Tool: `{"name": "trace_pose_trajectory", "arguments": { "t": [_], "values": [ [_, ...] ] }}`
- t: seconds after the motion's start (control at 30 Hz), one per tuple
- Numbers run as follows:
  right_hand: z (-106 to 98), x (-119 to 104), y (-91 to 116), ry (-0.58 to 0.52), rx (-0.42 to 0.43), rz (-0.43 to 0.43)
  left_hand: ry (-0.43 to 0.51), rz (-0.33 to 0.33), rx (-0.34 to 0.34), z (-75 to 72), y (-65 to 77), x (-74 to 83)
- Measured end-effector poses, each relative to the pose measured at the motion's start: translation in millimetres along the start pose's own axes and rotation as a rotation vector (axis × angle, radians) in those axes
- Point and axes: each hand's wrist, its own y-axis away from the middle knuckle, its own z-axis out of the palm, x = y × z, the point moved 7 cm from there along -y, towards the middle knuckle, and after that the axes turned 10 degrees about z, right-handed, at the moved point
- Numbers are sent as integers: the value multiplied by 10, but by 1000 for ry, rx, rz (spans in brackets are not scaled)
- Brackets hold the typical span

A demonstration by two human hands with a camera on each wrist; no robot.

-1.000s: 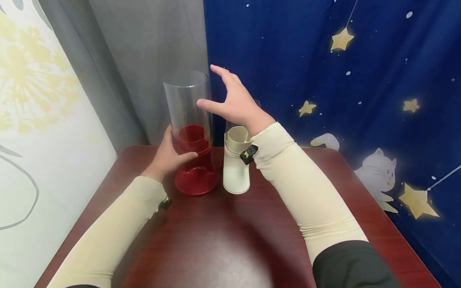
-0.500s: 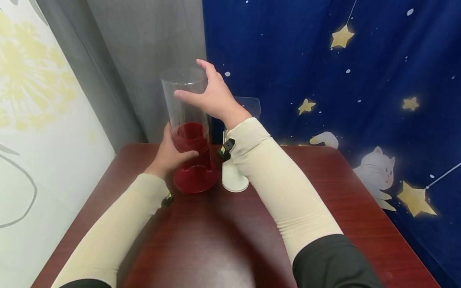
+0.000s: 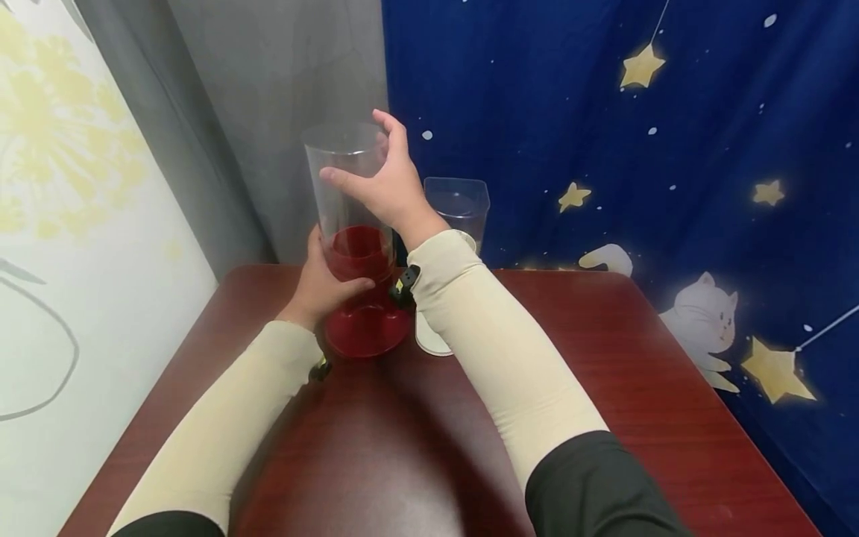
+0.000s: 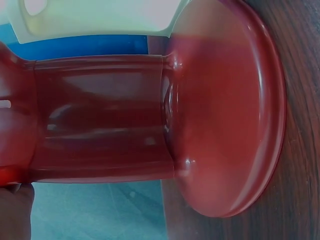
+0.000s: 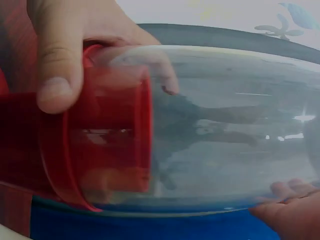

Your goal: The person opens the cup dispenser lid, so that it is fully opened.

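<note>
In the head view a tall clear cylinder [image 3: 344,190] stands upright, its lower end seated in a red stand [image 3: 365,332] with a round foot. My left hand [image 3: 321,289] grips the red collar, thumb across the front and fingers round the far side. Higher up, my right hand [image 3: 391,188] holds the cylinder just below its rim, with the thumb in front and the fingers behind. The right wrist view shows the red inner ring [image 5: 112,130] through the clear wall. The foot [image 4: 225,110] rests on the table in the left wrist view.
Close beside the red stand is a cream stand [image 3: 432,337] with a clear squarish container [image 3: 459,198], partly hidden by my right sleeve. They share a dark red wooden table [image 3: 570,358]. Grey curtain [image 3: 295,67] and blue star-patterned curtain [image 3: 510,97] hang behind.
My right hand has moved left from beside the cylinder and taken hold of its upper part. The left hand keeps its grip on the red collar.
</note>
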Motion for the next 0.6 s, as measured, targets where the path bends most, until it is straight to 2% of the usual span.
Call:
{"name": "trace_pose_trajectory", "arguments": {
  "t": [0.3, 0.47, 0.6],
  "values": [
    [75, 191, -71, -36, 65, -75, -33, 12, 33, -15, 13, -17],
    [63, 208, -87, -36, 85, -120, -22, 20, 37, -5, -9, -40],
    [61, 204, -93, -44, 91, -139, -28, 13, 38, 3, -48, -189]
  ]
}}
